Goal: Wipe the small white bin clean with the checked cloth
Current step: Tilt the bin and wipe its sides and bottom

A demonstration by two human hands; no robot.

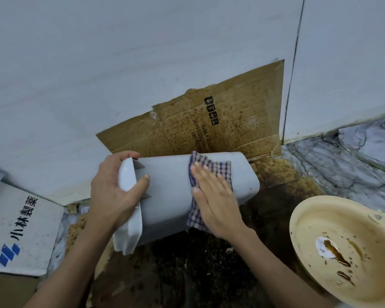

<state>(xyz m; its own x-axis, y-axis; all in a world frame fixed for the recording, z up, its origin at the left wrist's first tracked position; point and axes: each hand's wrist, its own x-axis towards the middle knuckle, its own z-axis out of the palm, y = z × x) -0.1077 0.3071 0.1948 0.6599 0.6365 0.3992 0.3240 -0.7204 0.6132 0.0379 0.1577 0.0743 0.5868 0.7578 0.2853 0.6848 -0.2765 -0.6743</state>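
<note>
The small white bin (167, 187) lies on its side in the middle of the view, its rim toward the left and its base toward the right. My left hand (113, 190) grips the rim, thumb on the outer wall and fingers curled over the edge. The checked cloth (218, 166), blue and white, is spread over the bin's side near the base. My right hand (216, 201) lies flat on the cloth with fingers together, pressing it against the bin.
Stained brown cardboard (200, 127) leans on the grey wall (120, 63) behind the bin and covers the dark floor (187, 270) below it. A dirty cream round lid or dish (347, 250) sits at the lower right. A white printed box (20, 227) is at the left.
</note>
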